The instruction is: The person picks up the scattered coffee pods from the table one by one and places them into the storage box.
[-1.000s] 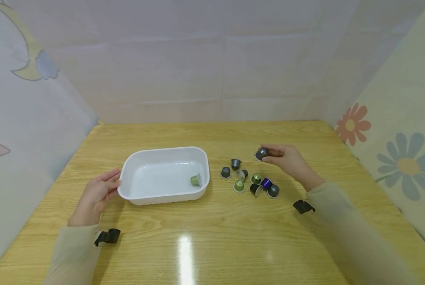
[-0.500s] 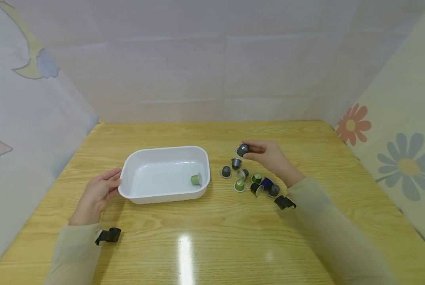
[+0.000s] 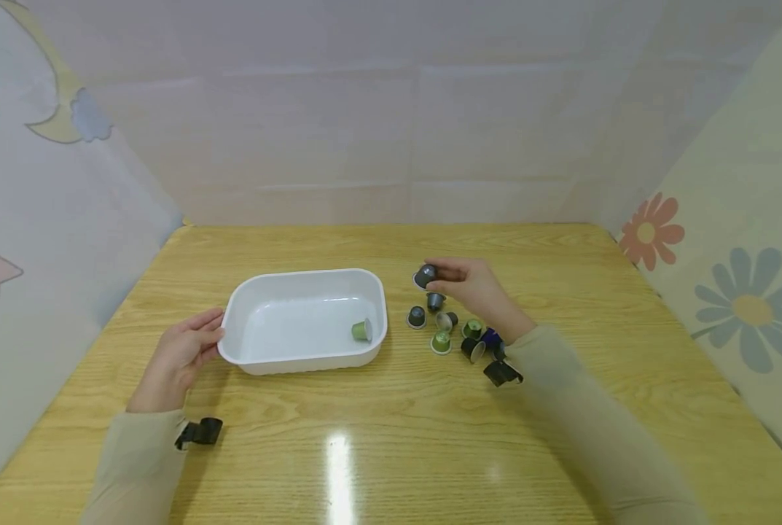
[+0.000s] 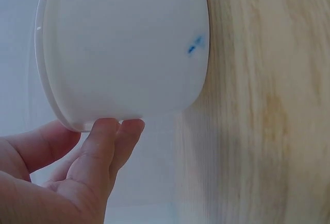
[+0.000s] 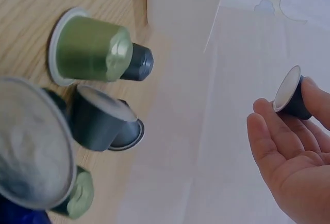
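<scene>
My left hand (image 3: pixel 181 354) grips the left end of a white tray (image 3: pixel 302 360); in the left wrist view the thumb lies at its rim and the fingers (image 4: pixel 98 152) against its outer wall. Inside the tray, near the right end, a light green coffee capsule (image 3: pixel 361 331) lies on its side. My right hand (image 3: pixel 472 286) pinches a dark grey coffee capsule (image 3: pixel 425 275) between thumb and fingers, above the table at the back of the capsule group. Its pale lid shows in the right wrist view, where the dark capsule (image 5: pixel 295 100) is tilted.
Several capsules lie right of the tray: a dark grey one (image 3: pixel 416 316), a bright green one (image 3: pixel 441 342), a black one on its side (image 3: pixel 472 349) and others. A purple capsule (image 3: pixel 492 337) is partly covered by my right wrist. The wooden table (image 3: pixel 391 437) meets patterned walls.
My right hand has moved left with the dark grey capsule, from beyond the group's right part to above its left part. My left hand and the tray stay in place.
</scene>
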Demonstrator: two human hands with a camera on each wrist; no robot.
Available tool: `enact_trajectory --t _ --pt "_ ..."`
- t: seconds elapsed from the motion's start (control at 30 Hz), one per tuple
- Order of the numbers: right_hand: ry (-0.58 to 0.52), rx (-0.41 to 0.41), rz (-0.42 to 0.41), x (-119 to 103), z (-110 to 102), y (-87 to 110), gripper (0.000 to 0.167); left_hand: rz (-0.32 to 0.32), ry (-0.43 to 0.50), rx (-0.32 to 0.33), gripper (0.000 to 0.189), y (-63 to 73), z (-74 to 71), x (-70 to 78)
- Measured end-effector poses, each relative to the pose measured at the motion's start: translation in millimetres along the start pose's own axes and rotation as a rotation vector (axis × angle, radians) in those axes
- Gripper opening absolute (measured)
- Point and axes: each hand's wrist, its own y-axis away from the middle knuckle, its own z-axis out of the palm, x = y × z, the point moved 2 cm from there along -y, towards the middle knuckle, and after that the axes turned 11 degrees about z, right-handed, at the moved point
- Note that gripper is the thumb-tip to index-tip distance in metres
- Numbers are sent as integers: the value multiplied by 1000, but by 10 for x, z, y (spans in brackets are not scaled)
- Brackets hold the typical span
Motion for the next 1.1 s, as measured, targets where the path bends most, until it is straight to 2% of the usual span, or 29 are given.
enact_trajectory --t 0.33,0.57,0.77,1.1 --pt "-4 -25 -49 -81 253 -130 47 -32 20 39 62 -30 11 -5" --pt "-48 -23 -32 -107 420 -220 46 -27 1 41 61 -29 10 -12" --pt "-82 -50 -54 -126 550 -267 46 -9 22 48 62 -20 3 -11" --pt "-114 -42 -48 -136 714 -374 45 -26 0 31 61 -9 4 -12"
